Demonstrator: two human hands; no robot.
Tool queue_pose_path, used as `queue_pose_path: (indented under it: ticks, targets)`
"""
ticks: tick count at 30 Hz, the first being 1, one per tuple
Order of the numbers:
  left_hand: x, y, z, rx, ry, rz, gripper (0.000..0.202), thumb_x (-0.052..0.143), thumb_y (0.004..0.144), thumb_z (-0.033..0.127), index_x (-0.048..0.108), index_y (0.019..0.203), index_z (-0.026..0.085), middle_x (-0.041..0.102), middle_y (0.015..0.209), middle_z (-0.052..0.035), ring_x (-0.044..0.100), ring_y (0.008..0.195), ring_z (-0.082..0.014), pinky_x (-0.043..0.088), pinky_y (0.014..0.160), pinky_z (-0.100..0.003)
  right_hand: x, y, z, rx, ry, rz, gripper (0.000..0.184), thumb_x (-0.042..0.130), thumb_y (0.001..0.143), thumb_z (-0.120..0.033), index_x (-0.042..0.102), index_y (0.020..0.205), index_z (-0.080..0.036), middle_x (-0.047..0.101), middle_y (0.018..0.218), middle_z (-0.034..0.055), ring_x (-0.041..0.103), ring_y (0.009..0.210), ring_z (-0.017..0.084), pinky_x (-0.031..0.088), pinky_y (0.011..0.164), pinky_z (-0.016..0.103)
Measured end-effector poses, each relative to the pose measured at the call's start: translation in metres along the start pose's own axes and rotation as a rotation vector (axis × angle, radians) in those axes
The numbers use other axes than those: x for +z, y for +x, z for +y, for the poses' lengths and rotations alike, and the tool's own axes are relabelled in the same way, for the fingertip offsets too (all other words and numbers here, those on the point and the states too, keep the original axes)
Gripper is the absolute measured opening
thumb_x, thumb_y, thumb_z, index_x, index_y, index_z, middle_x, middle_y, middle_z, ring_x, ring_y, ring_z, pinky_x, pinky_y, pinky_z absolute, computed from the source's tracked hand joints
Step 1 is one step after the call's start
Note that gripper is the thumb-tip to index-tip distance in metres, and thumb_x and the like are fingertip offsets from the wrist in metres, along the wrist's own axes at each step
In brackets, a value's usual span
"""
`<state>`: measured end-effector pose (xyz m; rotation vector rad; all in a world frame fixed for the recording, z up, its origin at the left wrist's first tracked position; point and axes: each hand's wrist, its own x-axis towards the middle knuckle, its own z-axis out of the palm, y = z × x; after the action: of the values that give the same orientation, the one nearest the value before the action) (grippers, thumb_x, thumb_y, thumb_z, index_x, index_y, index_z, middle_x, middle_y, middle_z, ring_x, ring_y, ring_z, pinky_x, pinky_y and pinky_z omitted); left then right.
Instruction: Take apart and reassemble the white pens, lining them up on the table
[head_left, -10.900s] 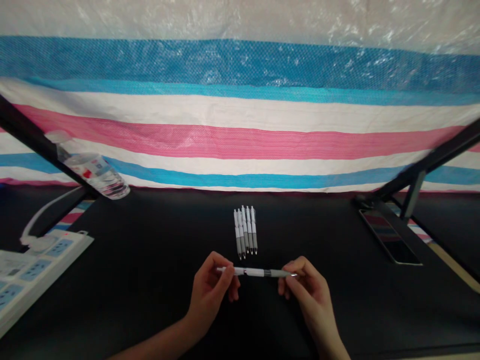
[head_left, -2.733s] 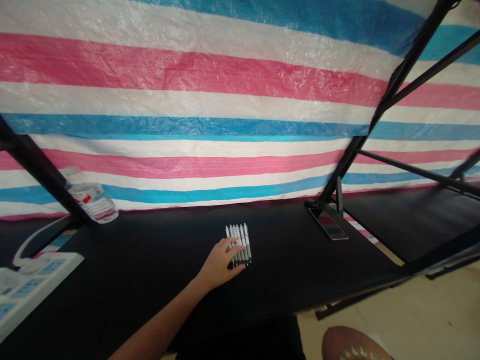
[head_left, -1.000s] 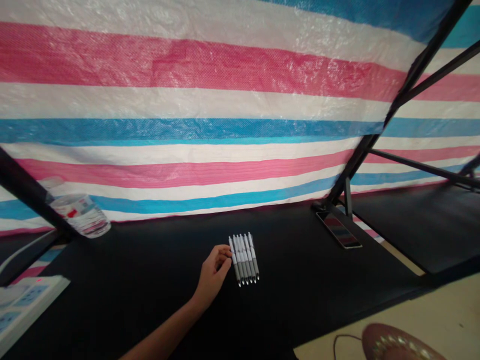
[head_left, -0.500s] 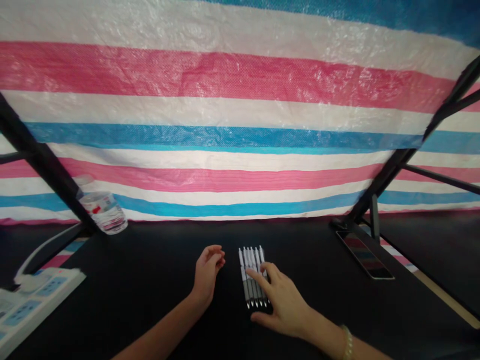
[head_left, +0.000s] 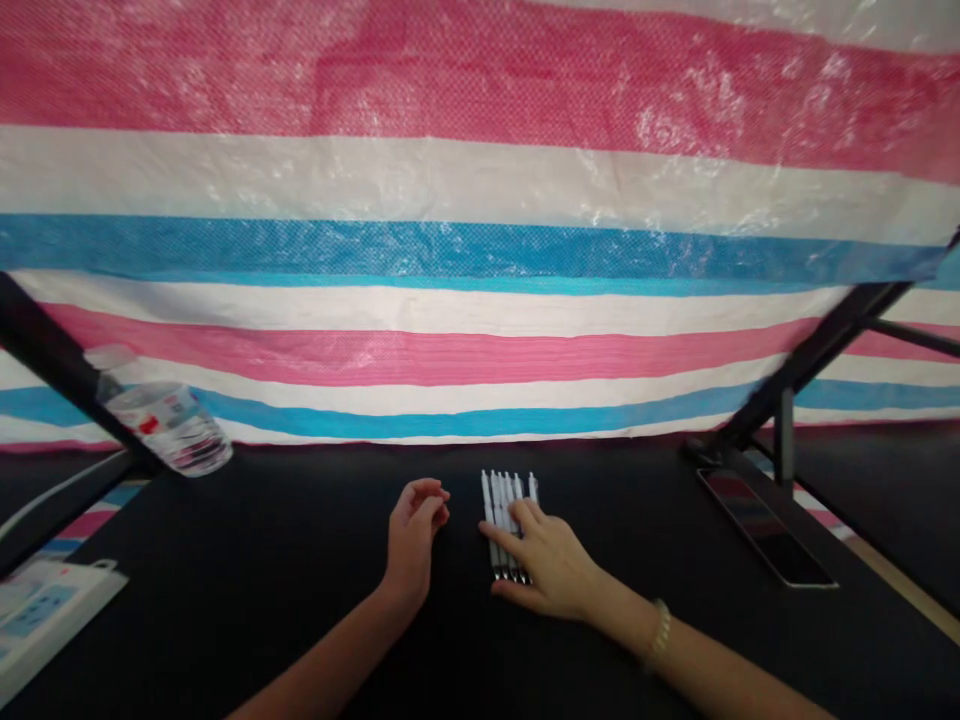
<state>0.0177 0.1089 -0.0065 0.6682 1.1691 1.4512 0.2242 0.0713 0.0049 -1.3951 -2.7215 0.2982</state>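
Note:
A row of several white pens (head_left: 496,497) lies side by side on the black table, their grey grips and tips pointing toward me. One pen (head_left: 533,487) at the right stands a little apart from the others at its top end. Over the row lies my right hand (head_left: 553,562), fingers spread, with fingertips on or just above the pens; it hides their lower right part. To the left of the pens, my left hand (head_left: 411,545) rests on the table, fingers curled in toward the thumb and nothing visible in them.
On the right lies a phone (head_left: 772,530) by a black metal support (head_left: 784,400). A clear plastic bottle (head_left: 176,425) leans behind the left support. A white power strip (head_left: 56,620) is at the near left. Striped sheeting (head_left: 450,250) hangs behind the black table (head_left: 300,560).
My right hand has moved left and farther over the pens, and a gap now shows before the rightmost pen. The left hand keeps its curled shape. The camera view has tilted down.

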Motion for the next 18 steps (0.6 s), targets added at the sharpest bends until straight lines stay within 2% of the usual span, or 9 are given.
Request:
queue_pose_path:
  ticks: [3,4,7,9,10,12,14,16,18]
  targets:
    - [-0.002,-0.005,-0.003,0.127,0.081,-0.044,0.016,0.067,0.07,0.023,0.064,0.085,0.018,0.065,0.075,0.0012,0.055,0.062,-0.0121,0.047,0.062,-0.025,-0.008,-0.001,-0.006,-0.007,0.001,0.029,0.084,0.059,0.085,-0.068,0.031,0.156,-0.032,0.052,0.13,0.0174,0.051,0.115,0.038,0.043,0.096,0.056]
    - [-0.004,-0.006,-0.004,0.18,0.129,-0.053,0.014,0.066,0.073,0.023,0.063,0.086,0.018,0.065,0.076,0.0012,0.056,0.063,-0.0128,0.047,0.063,-0.026,-0.01,-0.003,-0.011,-0.028,-0.005,0.04,0.084,0.062,0.086,-0.063,0.028,0.157,-0.034,0.049,0.137,0.0174,0.049,0.12,0.039,0.04,0.1,0.059]
    - [-0.01,-0.01,-0.005,0.315,0.292,-0.114,0.01,0.062,0.081,0.024,0.063,0.09,0.02,0.065,0.081,-0.0011,0.062,0.072,-0.0174,0.052,0.07,-0.03,-0.007,-0.012,-0.025,-0.123,0.0,0.051,0.085,0.067,0.086,-0.047,0.023,0.157,-0.037,0.029,0.161,0.0133,0.026,0.144,0.043,0.025,0.112,0.064]
    - [-0.012,-0.01,-0.005,0.389,0.418,-0.232,0.013,0.058,0.083,0.02,0.064,0.095,0.021,0.068,0.091,-0.0049,0.066,0.086,-0.0223,0.054,0.081,-0.036,0.002,-0.018,-0.028,-0.092,0.007,0.08,0.086,0.068,0.085,-0.045,0.023,0.157,-0.037,0.02,0.166,0.0117,0.013,0.149,0.046,0.019,0.114,0.068]
    - [-0.012,-0.011,-0.004,0.429,0.491,-0.321,0.019,0.057,0.082,0.016,0.065,0.098,0.021,0.068,0.099,-0.0072,0.066,0.096,-0.0247,0.053,0.088,-0.039,0.007,-0.021,-0.027,-0.02,0.013,0.112,0.086,0.068,0.086,-0.043,0.023,0.158,-0.035,0.017,0.167,0.0129,0.009,0.15,0.046,0.02,0.114,0.068]
    - [-0.012,-0.012,-0.002,0.51,0.649,-0.524,0.034,0.057,0.075,0.008,0.065,0.104,0.022,0.066,0.117,-0.0107,0.061,0.113,-0.0285,0.048,0.1,-0.044,0.02,-0.027,-0.021,0.182,0.042,0.2,0.084,0.062,0.091,-0.04,0.017,0.16,-0.025,0.014,0.166,0.0181,0.011,0.151,0.043,0.028,0.114,0.062]
    - [-0.013,-0.014,0.001,0.573,0.786,-0.698,0.045,0.061,0.069,0.005,0.064,0.109,0.023,0.06,0.129,-0.0122,0.055,0.123,-0.0313,0.043,0.107,-0.046,0.03,-0.031,-0.011,0.346,0.058,0.277,0.082,0.054,0.096,-0.04,0.01,0.161,-0.015,0.018,0.164,0.0236,0.016,0.152,0.039,0.031,0.115,0.059]
    - [-0.013,-0.016,0.001,0.605,0.885,-0.803,0.052,0.071,0.067,0.01,0.063,0.116,0.025,0.058,0.133,-0.0131,0.053,0.125,-0.034,0.042,0.108,-0.048,0.037,-0.034,-0.002,0.353,0.059,0.263,0.08,0.049,0.098,-0.04,0.006,0.161,-0.014,0.022,0.163,0.0235,0.016,0.152,0.037,0.027,0.116,0.062]
    - [-0.012,-0.017,-0.002,0.632,0.944,-0.846,0.06,0.079,0.065,0.018,0.062,0.122,0.025,0.057,0.134,-0.0138,0.053,0.124,-0.0362,0.043,0.107,-0.049,0.039,-0.034,0.001,0.3,0.069,0.227,0.082,0.048,0.099,-0.041,0.0,0.161,-0.015,0.02,0.164,0.0225,0.013,0.153,0.036,0.023,0.117,0.064]
